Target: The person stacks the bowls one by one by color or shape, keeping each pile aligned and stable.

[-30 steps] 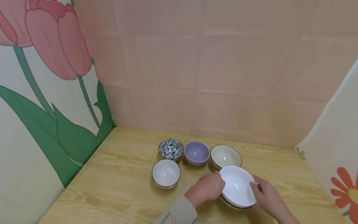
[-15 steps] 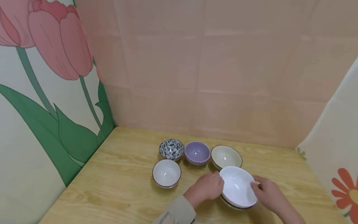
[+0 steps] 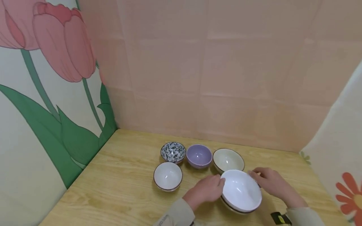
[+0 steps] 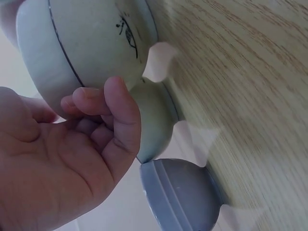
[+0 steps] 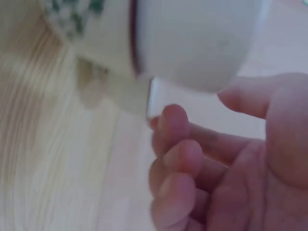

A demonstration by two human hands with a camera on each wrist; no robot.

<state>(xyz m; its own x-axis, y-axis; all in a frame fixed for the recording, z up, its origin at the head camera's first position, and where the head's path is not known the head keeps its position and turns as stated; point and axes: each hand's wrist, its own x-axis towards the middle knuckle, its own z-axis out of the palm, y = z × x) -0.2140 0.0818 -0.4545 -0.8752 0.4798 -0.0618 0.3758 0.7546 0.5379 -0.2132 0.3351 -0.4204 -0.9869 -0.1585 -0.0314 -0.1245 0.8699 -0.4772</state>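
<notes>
A plain white bowl [image 3: 241, 192] sits nested in a dark-rimmed bowl [image 4: 103, 41] with a drawn plant motif, near the front right of the table. My left hand [image 3: 205, 190] pinches the white bowl's left rim, thumb at the inner edge and fingers bent against the outside. On the far right side is my right hand [image 3: 271, 182], its fingers loosely bent and away from the bowls. In the right wrist view its thumb tip [image 5: 233, 98] lies right at the white bowl's rim. Most of the lower bowl is hidden from above.
Behind the nested pair stand a cream bowl [image 3: 228, 160], a purple bowl [image 3: 199, 156] and a floral-patterned bowl [image 3: 173, 152]. A small white bowl [image 3: 168, 176] with a brown rim is in front of the floral one. A pink cloth backdrop [image 3: 198, 78] borders the wooden table [image 3: 113, 188].
My right hand has loosened from the white bowl's right rim and shifted up toward its far side. The white bowl has settled slightly toward the front; the left hand stays at its rim.
</notes>
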